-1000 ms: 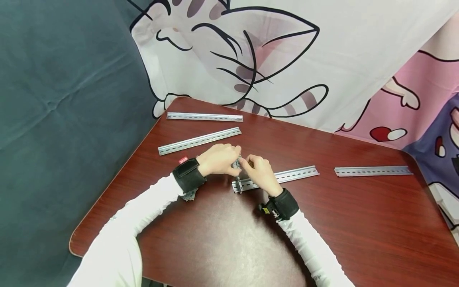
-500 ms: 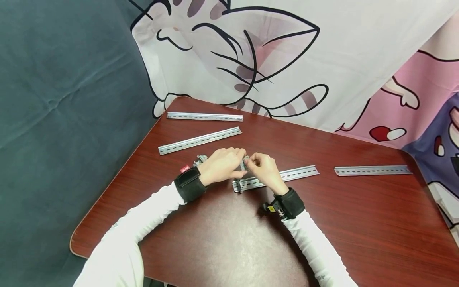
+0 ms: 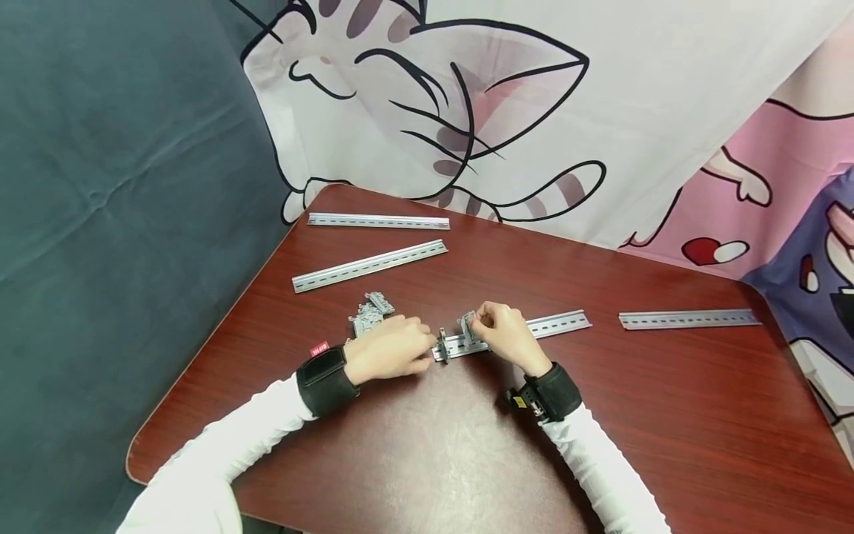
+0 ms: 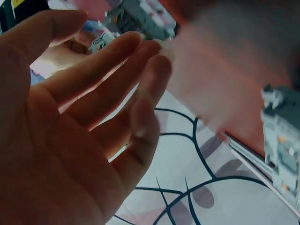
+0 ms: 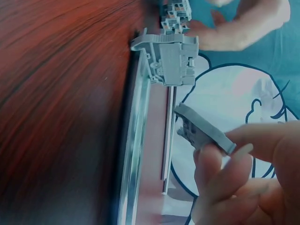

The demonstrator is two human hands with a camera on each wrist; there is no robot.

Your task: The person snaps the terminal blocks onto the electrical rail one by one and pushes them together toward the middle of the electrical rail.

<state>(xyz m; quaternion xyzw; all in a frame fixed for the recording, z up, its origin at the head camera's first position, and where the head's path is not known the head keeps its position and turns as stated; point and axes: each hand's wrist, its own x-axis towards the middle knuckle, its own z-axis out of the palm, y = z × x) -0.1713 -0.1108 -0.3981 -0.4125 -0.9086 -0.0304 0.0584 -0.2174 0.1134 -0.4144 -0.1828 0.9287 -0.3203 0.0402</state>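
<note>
Head view: left hand [image 3: 390, 348] had just backed off block [image 5: 205, 125], its grip loose, empty, so right hand [image 3: 508, 337] alone carried it, grip pinching one end. Block tilted over rail [image 3: 560, 323], looked unseated. Second block [image 5: 177, 61] stood at rail's left end. Pile [image 3: 368, 317] sat past left hand on counter [image 3: 394, 452].

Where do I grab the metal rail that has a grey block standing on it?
Probably at the bare right end of the rail, from above and the right, pinching its two long edges. It lies flat, long and narrow. The grey block stands near its left end, and the right hand holds a second block nearer that end.
</note>
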